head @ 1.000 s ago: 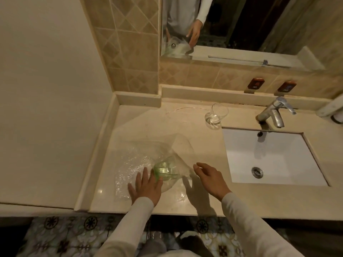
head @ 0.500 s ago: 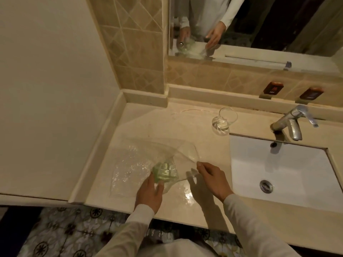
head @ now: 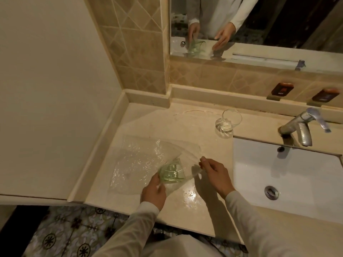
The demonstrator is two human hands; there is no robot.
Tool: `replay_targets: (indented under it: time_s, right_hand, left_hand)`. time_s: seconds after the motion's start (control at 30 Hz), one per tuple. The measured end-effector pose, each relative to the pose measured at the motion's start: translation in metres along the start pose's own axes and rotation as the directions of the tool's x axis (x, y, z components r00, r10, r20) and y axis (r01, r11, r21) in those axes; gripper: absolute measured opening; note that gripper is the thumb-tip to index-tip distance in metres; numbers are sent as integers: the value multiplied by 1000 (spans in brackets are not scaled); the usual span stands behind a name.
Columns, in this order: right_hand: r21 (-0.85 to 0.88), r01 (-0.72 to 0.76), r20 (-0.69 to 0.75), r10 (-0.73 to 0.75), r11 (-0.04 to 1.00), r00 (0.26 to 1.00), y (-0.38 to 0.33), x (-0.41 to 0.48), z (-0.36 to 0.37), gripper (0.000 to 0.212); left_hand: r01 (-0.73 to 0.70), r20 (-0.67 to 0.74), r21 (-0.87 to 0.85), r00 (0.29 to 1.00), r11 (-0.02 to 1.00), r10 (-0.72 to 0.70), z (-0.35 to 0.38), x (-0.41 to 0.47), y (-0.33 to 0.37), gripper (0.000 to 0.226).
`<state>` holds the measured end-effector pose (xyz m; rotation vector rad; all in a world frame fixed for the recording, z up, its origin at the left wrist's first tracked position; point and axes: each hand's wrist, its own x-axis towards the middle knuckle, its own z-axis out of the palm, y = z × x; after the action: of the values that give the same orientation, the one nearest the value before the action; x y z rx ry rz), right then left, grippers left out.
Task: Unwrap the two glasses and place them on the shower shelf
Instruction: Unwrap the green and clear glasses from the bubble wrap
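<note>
While my left hand (head: 154,191) closes its fingers around the green-tinted glass tumbler (head: 171,173) lying tilted on the beige stone bench (head: 148,115), my right hand (head: 215,173) pinches the clear plastic wrap (head: 141,160) beside it. A second clear drinking glass (head: 227,121) stands far right, near the white sink (head: 297,173).

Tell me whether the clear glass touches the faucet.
Apart. The head view shows bare countertop between the clear glass and the faucet.

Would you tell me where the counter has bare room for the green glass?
Free: the back strip between the corner ledge and the clear glass. Crowded: the plastic wrap covers the left-front, where both hands work.
</note>
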<state>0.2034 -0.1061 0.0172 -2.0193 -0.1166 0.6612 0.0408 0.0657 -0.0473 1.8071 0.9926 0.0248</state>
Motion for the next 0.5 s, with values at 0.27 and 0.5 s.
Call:
replay_targets:
  time_s: [0.27,0.5]
  right_hand:
    - [13,14,-25,-14,1000,1000,-11,-9,-1,24]
    - [112,-6,-12,8,994,1000,-13,-6,-9,14]
  left_hand:
    - [-74,194,682,978,727,-82,22,8,24,54]
    - [-102,41,181,994,978,96,22,10,27,55]
